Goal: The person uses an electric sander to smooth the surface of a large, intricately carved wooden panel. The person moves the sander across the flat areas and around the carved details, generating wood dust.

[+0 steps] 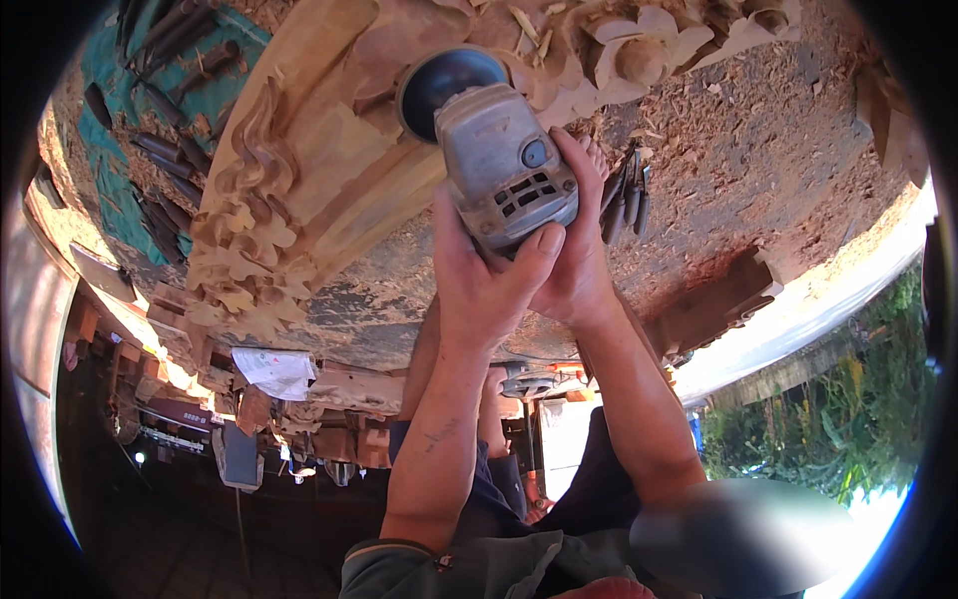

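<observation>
Both my hands are closed around the grey body of an angle grinder [499,155]. My left hand [467,275] wraps its near left side, its thumb lying across the rear end. My right hand [582,255] grips the right side, with a finger stretched along the casing. The grinder's round dark disc [444,85] faces a carved wooden panel [349,190], close over its surface; I cannot tell whether they touch. Carved leaf and flower relief [247,240] runs along the panel's left edge. Most of my fingers are hidden beneath the tool.
At the left, several dark carving tools [165,150] lie on a green cloth [110,190]. More slim tools [626,195] rest right of the grinder among wood chips. A carved wooden block [714,304] lies at the right, and a white cloth [274,371] at the lower left.
</observation>
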